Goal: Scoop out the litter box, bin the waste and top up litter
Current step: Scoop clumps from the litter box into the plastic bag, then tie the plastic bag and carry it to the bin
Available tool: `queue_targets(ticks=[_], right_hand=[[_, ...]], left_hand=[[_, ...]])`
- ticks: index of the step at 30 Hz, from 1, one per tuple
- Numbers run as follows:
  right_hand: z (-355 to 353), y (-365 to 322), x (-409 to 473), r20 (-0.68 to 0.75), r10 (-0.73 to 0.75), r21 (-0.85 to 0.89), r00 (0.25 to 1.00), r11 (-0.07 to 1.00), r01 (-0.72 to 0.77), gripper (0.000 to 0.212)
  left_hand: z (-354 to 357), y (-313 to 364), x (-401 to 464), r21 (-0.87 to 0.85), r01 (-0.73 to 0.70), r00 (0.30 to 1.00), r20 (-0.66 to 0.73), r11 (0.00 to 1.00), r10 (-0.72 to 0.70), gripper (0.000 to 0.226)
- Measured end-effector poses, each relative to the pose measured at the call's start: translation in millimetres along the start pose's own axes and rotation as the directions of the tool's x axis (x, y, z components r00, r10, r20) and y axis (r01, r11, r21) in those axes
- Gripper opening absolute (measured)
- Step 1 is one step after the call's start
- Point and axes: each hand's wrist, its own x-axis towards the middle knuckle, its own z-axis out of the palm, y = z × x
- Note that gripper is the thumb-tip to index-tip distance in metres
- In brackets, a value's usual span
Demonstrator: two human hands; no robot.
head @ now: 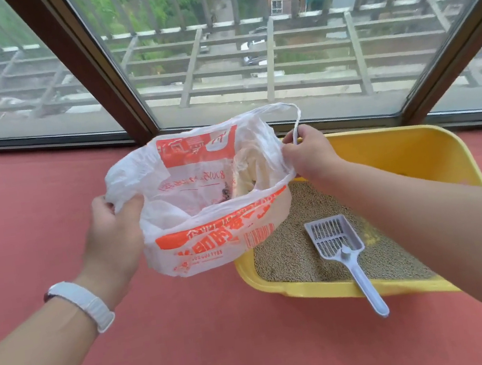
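Our left hand grips the left edge of a white plastic bag with orange print, the thumb and fingers curled around the bunched film. Our right hand pinches the right edge of the same bag, together with one thin handle loop that rises above the fingers. Between both hands the mouth of the bag is pulled open and we look into it; some dark bits and a crumpled pale piece lie inside, but we cannot tell exactly what they are. A white band sits on the left wrist.

The bag hangs in the air, and its right lower corner is over the near left part of the yellow litter box. The box stands on the red floor, just beside the window frame. It holds grey-beige litter. A pale slotted scoop lies on the litter, with its handle resting across the near rim of the box and pointing toward us. Neither hand touches the scoop.
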Motion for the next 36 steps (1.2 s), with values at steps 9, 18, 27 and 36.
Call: queue_targets(ticks=[9,18,27,36], right_hand=[[-68.8,-122.9,-114.5,0.056,-0.036,0.060,0.998,0.998,0.033,0.010],[-161.3,-246.6,-209.0,0.103,0.032,-0.076,0.994,0.997,-0.024,0.018],[-252.4,-375.4,-305.2,0.017,0.019,-0.166,1.000,0.986,-0.016,0.018],[-315.8,-498.6,-387.0,0.029,-0.041,0.019,0.999,0.999,0.041,0.015]], left_hand=[[-33.9,97.1,-57.6,0.078,0.201,0.979,0.026,0.976,-0.204,0.026],[-81.9,234.3,-110.2,0.224,0.239,0.969,0.004,0.945,-0.246,0.020],[-136.9,388.3,-157.9,0.340,0.157,0.984,0.026,0.927,-0.176,0.030],[-181.6,523.5,-203.1,-0.034,0.169,0.983,0.084,0.985,-0.165,0.016]])
